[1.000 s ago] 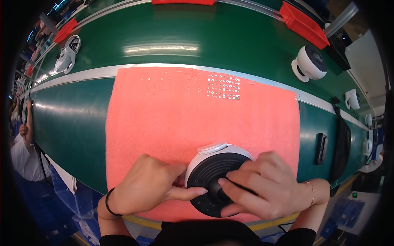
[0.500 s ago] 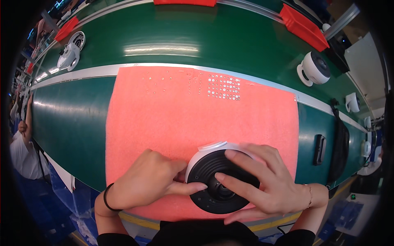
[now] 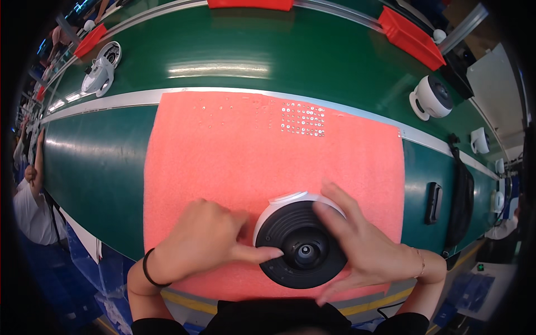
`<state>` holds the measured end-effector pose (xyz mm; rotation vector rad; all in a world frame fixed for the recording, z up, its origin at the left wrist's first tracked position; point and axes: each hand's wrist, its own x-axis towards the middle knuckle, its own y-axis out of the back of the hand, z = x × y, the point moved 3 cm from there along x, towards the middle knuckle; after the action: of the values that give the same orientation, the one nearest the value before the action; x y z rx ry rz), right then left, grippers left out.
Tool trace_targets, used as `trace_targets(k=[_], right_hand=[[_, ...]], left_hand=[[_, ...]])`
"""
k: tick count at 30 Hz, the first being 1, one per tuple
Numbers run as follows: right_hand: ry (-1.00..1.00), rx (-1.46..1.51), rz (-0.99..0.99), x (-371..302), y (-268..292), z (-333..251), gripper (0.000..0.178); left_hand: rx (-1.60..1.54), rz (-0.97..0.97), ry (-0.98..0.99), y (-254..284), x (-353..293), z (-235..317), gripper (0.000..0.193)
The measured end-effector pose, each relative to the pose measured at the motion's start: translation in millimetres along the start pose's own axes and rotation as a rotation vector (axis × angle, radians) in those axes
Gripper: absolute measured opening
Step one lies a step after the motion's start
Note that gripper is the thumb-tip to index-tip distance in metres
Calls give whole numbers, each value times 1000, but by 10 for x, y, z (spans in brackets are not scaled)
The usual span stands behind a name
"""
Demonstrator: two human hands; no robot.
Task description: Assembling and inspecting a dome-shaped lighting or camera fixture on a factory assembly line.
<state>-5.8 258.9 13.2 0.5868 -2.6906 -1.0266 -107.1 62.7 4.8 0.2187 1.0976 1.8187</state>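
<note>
A round white security camera (image 3: 270, 215) lies on the pink foam mat near its front edge, its black face with the central lens turned up. My left hand (image 3: 204, 240) grips it at the left side, thumb on the black face and the other fingers partly hidden beside the housing. Along the right rim my right hand (image 3: 368, 243) is open, fingers spread and slightly blurred; whether it touches the housing I cannot tell. Small screws (image 3: 303, 119) stand in rows at the far part of the mat (image 3: 223, 162), with several more scattered to their left.
Beyond the mat runs a green belt (image 3: 223, 42) carrying an opened white camera (image 3: 99, 75) at left and white cameras (image 3: 434, 96) at right. Red bins (image 3: 410, 36) line the far side. A black case (image 3: 434, 202) lies right of the mat. Another person's arm (image 3: 38, 167) shows far left.
My right hand has drawn its fingers off the black face to the right rim, uncovering the lens. The cameras on the belt have shifted slightly right. My left hand keeps its hold.
</note>
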Motion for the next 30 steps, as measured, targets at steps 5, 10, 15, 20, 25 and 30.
trace_targets(k=[5, 10, 15, 20, 25, 30], right_hand=[[-328, 681, -125, -84, -69, 287, 81], [-327, 680, -15, -171, 7, 100, 80], [31, 328, 309, -100, 21, 54, 91], [272, 169, 495, -56, 89, 129, 84], [247, 135, 474, 29, 166, 215, 86], [137, 785, 480, 60, 220, 203, 90]], left_hand=[[-619, 25, 19, -416, -71, -69, 53], [-765, 175, -83, -375, -209, 229, 81], [-303, 488, -402, -249, -228, 503, 87], [-238, 530, -420, -221, -206, 571, 85], [-265, 557, -402, -160, -106, 547, 84], [-587, 514, -321, -25, 50, 378, 80]])
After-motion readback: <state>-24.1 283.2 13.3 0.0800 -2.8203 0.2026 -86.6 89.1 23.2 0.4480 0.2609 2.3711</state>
